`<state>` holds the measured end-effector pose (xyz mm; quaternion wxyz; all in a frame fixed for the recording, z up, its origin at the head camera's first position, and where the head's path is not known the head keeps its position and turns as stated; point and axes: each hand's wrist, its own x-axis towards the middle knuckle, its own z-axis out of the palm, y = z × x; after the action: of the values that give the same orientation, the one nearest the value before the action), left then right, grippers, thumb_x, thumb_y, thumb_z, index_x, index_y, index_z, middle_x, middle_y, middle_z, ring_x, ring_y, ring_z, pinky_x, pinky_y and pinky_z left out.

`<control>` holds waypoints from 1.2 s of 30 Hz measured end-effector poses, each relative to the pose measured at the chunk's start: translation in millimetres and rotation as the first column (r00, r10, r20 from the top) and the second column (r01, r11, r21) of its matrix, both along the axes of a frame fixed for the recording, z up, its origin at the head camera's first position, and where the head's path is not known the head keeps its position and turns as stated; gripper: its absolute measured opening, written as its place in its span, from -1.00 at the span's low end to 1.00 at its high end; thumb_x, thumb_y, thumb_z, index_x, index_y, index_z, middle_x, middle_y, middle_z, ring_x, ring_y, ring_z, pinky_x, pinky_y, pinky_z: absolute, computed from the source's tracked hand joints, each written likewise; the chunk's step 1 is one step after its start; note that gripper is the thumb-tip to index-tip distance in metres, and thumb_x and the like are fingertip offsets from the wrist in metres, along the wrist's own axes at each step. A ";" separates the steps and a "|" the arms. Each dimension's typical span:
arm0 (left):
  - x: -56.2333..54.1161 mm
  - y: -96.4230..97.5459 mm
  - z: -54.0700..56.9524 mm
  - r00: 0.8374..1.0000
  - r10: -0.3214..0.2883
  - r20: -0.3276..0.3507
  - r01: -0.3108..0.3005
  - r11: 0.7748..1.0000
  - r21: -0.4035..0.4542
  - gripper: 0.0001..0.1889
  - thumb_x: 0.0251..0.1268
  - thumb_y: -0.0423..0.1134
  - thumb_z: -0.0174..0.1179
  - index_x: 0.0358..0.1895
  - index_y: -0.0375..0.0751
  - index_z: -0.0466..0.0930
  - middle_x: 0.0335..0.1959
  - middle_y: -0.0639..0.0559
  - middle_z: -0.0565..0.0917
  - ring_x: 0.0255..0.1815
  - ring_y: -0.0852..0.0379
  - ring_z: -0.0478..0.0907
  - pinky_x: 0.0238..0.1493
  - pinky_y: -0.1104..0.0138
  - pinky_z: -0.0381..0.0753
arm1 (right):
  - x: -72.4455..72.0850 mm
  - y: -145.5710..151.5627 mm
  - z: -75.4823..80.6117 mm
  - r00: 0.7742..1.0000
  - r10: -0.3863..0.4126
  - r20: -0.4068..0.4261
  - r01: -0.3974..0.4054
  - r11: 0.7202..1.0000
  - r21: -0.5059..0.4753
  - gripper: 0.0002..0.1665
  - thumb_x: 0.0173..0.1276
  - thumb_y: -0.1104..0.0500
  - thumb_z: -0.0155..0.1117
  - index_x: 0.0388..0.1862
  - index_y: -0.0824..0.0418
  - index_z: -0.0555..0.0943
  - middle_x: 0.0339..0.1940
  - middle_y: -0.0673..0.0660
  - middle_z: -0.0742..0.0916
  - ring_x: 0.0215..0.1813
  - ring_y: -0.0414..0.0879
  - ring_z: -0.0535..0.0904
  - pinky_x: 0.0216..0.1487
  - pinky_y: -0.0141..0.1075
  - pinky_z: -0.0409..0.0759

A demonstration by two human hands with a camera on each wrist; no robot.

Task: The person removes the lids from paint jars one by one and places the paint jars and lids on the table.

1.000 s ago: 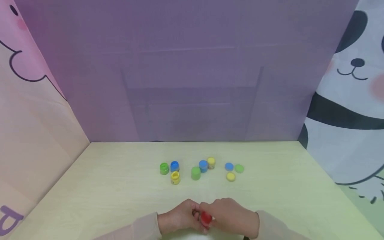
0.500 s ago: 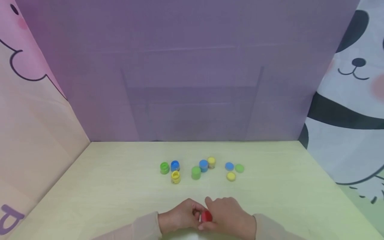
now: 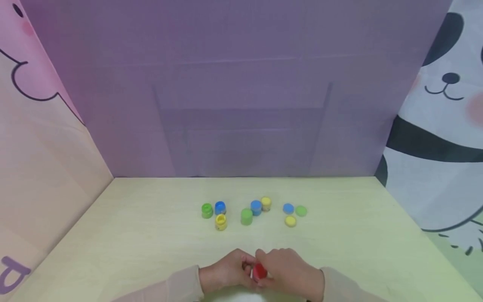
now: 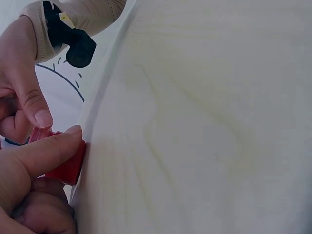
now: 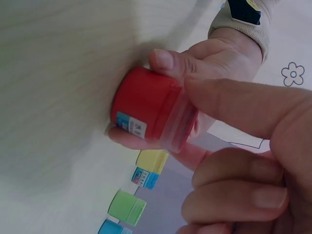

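Note:
A small red jar [image 3: 259, 272] is held between both hands near the table's front edge. My left hand [image 3: 230, 269] grips its body, with the thumb and a finger on opposite sides. From the right, my right hand [image 3: 288, 270] pinches the translucent rim at the jar's end between thumb and fingers. In the right wrist view the red jar [image 5: 144, 105] lies tilted on its side and carries a blue and white label. The left wrist view shows the left thumb [image 4: 46, 153] across the jar [image 4: 70, 165]; part of the jar is hidden by fingers.
Open green [image 3: 206, 211], blue [image 3: 220, 208] and yellow [image 3: 221, 222] jars stand left of centre. Green [image 3: 246, 217], blue [image 3: 256, 208] and yellow [image 3: 266, 204] capped-looking pots stand mid-table. Flat blue [image 3: 288, 209], green [image 3: 301, 211] and yellow [image 3: 290, 221] discs lie rightward.
My right hand's fingers spread away from the red jar's top, then came back round it. My left hand has kept its hold, and the other jars have stayed in place.

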<state>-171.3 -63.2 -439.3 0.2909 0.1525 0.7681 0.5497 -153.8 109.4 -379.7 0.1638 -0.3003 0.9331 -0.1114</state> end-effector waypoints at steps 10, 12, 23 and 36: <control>1.2 2.3 0.6 1.000 0.005 -0.018 -0.005 1.000 0.003 -0.73 -0.10 -0.47 0.41 -0.32 -0.03 0.74 -0.72 0.11 0.41 -0.64 0.19 0.24 -0.58 0.45 0.16 | -1.0 5.8 4.7 0.998 0.049 -0.042 -0.051 0.998 -0.045 -0.76 0.21 0.02 0.35 -0.32 0.00 0.45 -0.64 -0.18 0.48 -0.61 -0.30 0.35 -0.50 -0.46 0.37; 1.4 2.5 0.2 1.000 0.010 -0.021 -0.010 1.000 0.003 -0.74 -0.11 -0.46 0.41 -0.33 -0.02 0.74 -0.71 0.11 0.42 -0.63 0.20 0.25 -0.57 0.46 0.17 | -0.9 7.1 5.6 0.997 0.051 -0.062 -0.055 0.997 -0.050 -0.75 0.21 0.01 0.35 -0.34 0.01 0.44 -0.65 -0.18 0.47 -0.62 -0.30 0.34 -0.52 -0.46 0.36; 4.0 1.0 2.1 0.999 0.033 0.000 -0.033 0.999 0.018 -0.74 -0.06 -0.42 0.41 -0.27 -0.01 0.74 -0.71 0.12 0.42 -0.65 0.20 0.23 -0.60 0.47 0.15 | -6.2 20.3 9.2 0.997 0.018 -0.075 -0.025 0.996 -0.089 -0.74 0.19 0.05 0.36 -0.28 0.03 0.44 -0.65 -0.17 0.46 -0.63 -0.28 0.33 -0.53 -0.45 0.36; 3.4 -3.5 8.3 0.997 0.076 -0.004 -0.076 0.995 -0.065 -0.67 -0.07 -0.34 0.44 -0.16 0.07 0.71 -0.59 0.05 0.50 -0.52 0.13 0.33 -0.47 0.41 0.29 | -22.5 56.4 8.1 0.990 -0.055 -0.131 0.042 0.994 -0.104 -0.67 0.09 0.11 0.42 -0.24 0.07 0.46 -0.66 -0.13 0.44 -0.62 -0.25 0.29 -0.55 -0.39 0.32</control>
<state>-167.9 -66.7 -431.0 0.2741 0.1142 0.7912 0.5347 -176.4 165.9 -371.6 0.0825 -0.2922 0.9422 -0.1420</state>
